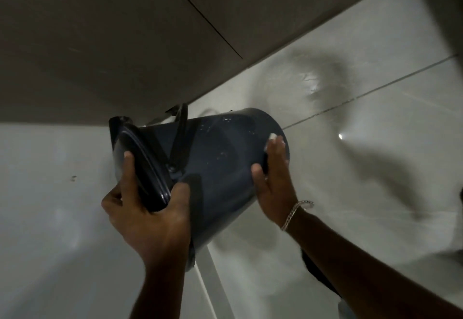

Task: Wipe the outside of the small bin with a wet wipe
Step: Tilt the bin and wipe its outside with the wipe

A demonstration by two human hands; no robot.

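Dim, grainy frame, small glare spot on the glossy floor (375,143) at right, soft shadows upper right, wide-angle bending at edges

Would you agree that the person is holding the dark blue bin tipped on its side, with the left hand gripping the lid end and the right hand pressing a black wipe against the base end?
Not quite: the wet wipe is white, not black, as the head view shows. The rest holds: the bin is tipped on its side, the left hand grips the lid end, and the right hand presses the wipe near the base.

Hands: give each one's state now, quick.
Left hand: closed on the dark blue plastic bin's lidded end.
Right hand: pressing white wet wipe against bin.
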